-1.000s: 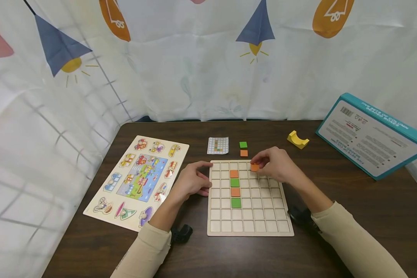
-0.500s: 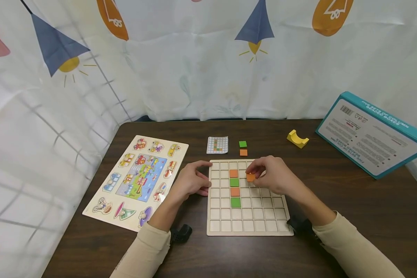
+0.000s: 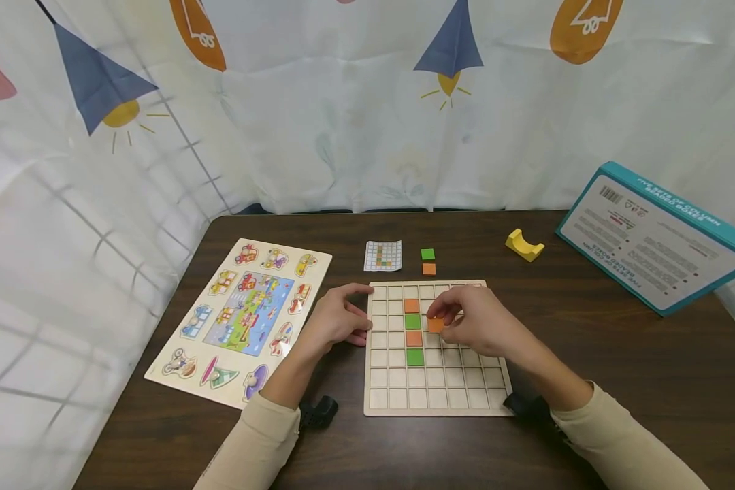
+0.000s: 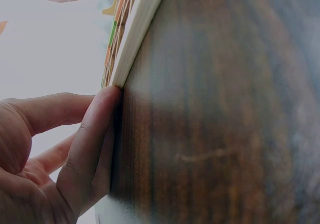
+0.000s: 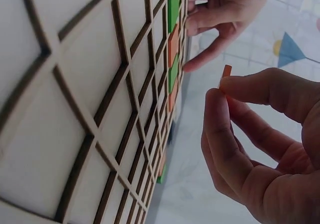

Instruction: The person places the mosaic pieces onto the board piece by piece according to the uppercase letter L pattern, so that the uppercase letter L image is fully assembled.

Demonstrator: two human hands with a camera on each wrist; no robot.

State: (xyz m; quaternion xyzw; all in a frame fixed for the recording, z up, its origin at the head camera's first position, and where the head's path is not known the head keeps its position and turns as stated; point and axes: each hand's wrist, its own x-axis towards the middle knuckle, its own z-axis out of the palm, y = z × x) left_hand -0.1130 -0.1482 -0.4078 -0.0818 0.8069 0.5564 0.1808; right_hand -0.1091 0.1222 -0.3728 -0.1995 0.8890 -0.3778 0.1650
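Observation:
Between thumb and fingertips my right hand [image 3: 484, 321] pinches a square orange tile [image 3: 435, 326], seen edge-on in the right wrist view, where it is raised above the wooden grid board [image 3: 435, 399]. In the head view it overlaps the column just right of the tiles on the board. Those form a column of alternating orange and green tiles, with a green tile [image 3: 414, 357] nearest me. My left hand [image 3: 335, 318] touches the board's left edge with its fingertips, and a finger [image 4: 102, 106] presses against the side of the edge in the left wrist view.
Behind the board lie a small pattern card [image 3: 382, 256], a loose green tile [image 3: 427, 254] and an orange tile [image 3: 429, 269]. A picture puzzle board [image 3: 318, 272] lies at left. A yellow arched block [image 3: 525, 246] and a teal box [image 3: 655, 241] stand at the back right.
My right hand has carried the orange tile from the board's far edge toward me and slightly left, closer to the tile column. The left hand has stayed at the edge.

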